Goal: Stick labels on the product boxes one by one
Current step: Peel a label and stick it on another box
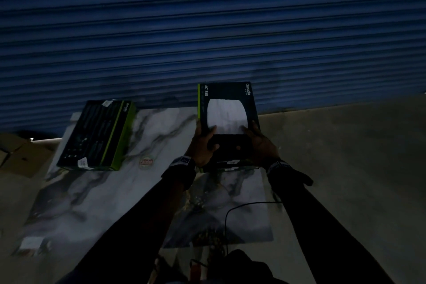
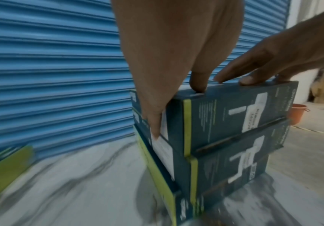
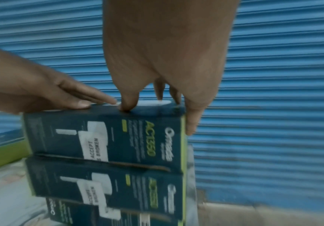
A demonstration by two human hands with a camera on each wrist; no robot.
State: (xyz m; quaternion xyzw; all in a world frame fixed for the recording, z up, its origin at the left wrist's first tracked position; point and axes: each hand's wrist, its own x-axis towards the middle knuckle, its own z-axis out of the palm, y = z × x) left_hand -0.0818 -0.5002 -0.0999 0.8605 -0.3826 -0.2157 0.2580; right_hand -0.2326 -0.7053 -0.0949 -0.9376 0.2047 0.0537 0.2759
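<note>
Storage or warehouse space: blue roller shutter (image 1: pixel 207 30), concrete floor (image 1: pixel 345 168), cardboard cartons (image 1: pixel 20 157).

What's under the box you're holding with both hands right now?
Under the top box, held by the left hand and right hand, are at least two more identical boxes. The stack's bottom is out of view.

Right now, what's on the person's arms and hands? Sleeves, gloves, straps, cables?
Both hands are bare: no gloves or rings show on the left hand or the right hand. Dark long sleeves run to each wrist. Each wrist carries a strapped-on device with pale markings: the left wrist unit and the right wrist unit. A thin dark cable loops near the right forearm; its ends are too dim to trace.
</note>
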